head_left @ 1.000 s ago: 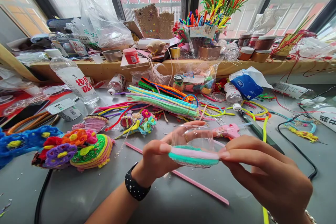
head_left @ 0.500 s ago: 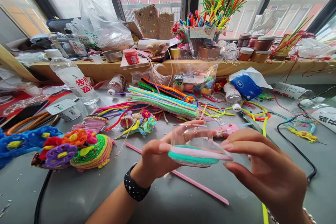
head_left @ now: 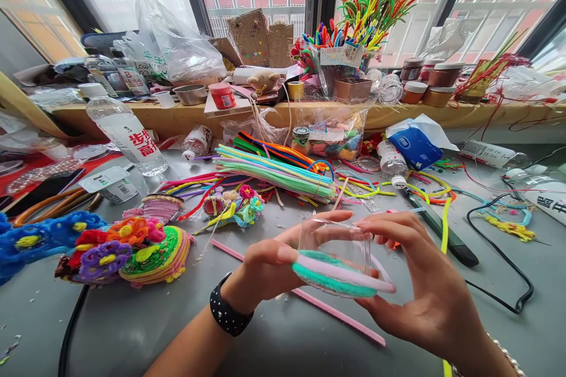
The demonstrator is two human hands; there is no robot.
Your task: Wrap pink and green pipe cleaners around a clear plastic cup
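Between my hands is a clear plastic cup (head_left: 333, 241), tilted, with a green pipe cleaner (head_left: 316, 277) wound round its lower end. A pale pink pipe cleaner (head_left: 336, 271) lies against the cup just above the green band, and its free end loops out on the right. My left hand (head_left: 269, 262) grips the cup from the left, thumb pressing on the pink strand. Around the cup's right side, my right hand (head_left: 420, 283) has its fingers at the upper end and its thumb below. On the table beneath lies a straight pink pipe cleaner (head_left: 340, 317).
A bundle of pastel pipe cleaners (head_left: 274, 171) lies ahead. To the left sit a flower-covered pipe-cleaner piece (head_left: 145, 253) and a water bottle (head_left: 126, 132). A dark green cutter-like tool (head_left: 446, 232) and black cable (head_left: 508, 253) are at right.
My right hand has shifted from pinching the pink strand's end to holding the cup's right side. The cup has moved slightly right and tipped, its lower right edge dropping.
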